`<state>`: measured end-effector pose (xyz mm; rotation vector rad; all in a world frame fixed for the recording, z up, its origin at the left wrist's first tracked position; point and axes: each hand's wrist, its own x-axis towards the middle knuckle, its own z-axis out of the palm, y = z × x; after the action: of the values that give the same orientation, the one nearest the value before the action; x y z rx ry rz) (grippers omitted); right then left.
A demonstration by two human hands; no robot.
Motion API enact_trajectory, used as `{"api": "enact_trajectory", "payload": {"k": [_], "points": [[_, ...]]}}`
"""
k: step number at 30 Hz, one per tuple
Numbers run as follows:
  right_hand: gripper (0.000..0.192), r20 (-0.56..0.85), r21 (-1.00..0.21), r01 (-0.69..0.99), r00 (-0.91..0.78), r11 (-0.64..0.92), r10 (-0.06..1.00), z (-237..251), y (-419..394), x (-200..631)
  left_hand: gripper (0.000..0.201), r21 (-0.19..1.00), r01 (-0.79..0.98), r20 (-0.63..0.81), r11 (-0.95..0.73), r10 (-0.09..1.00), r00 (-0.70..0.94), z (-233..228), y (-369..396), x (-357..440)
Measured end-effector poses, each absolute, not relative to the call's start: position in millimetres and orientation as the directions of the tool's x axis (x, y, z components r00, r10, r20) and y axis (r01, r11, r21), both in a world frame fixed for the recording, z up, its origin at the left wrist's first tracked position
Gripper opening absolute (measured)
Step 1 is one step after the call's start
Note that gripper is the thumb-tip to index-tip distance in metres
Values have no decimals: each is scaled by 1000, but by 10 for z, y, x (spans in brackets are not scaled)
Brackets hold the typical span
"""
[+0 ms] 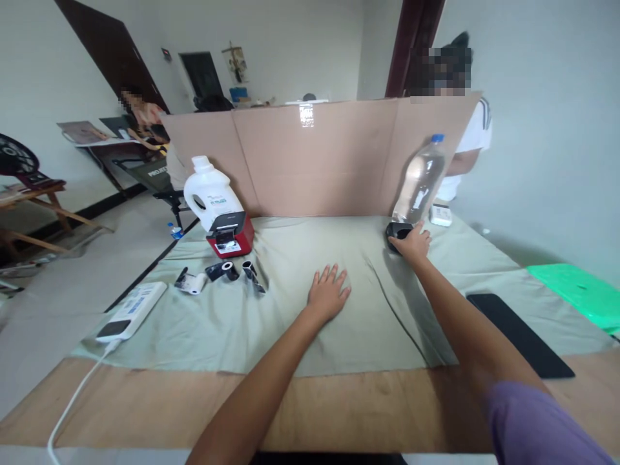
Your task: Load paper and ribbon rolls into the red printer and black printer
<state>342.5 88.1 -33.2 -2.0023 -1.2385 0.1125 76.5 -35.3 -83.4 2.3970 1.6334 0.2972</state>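
My left hand (328,292) lies flat, palm down and fingers spread, on the pale green cloth (290,323) in the middle of the table. My right hand (413,243) reaches to the far right and closes over a small black object (394,231) at the foot of a clear water bottle with a blue cap (420,181). The bottle leans against the cardboard screen (314,161). How firmly the fingers grip the black object is not plain.
A red and black label printer (230,235) stands at the far left beside a white jug (212,190). Small rolls (227,271) lie before it. A white power strip (132,310), a black phone (518,332) and a green lid (576,290) lie nearby. Other people sit behind.
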Motion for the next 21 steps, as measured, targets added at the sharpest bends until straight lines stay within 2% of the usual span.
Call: {"api": "enact_trajectory", "payload": {"k": [5,9,12,17,21], "points": [[126,170,-684,679,505,-267,847,-289,857,3435,66,228,908,42,-353,935,353,-830,-533,720],[131,194,-667,715,437,-208,878,-222,577,3171,66,216,912,49,-347,937,345,-845,-580,756],[126,240,-648,753,346,-116,907,-237,286,2721,66,226,905,54,-360,932,357,-841,-654,785],[123,304,-702,709,217,64,928,-391,-76,1890,61,247,812,90,-530,846,525,-812,-866,817],[124,288,-728,683,225,60,931,-490,-220,1541,58,259,779,110,-571,819,563,-813,-909,846]]}}
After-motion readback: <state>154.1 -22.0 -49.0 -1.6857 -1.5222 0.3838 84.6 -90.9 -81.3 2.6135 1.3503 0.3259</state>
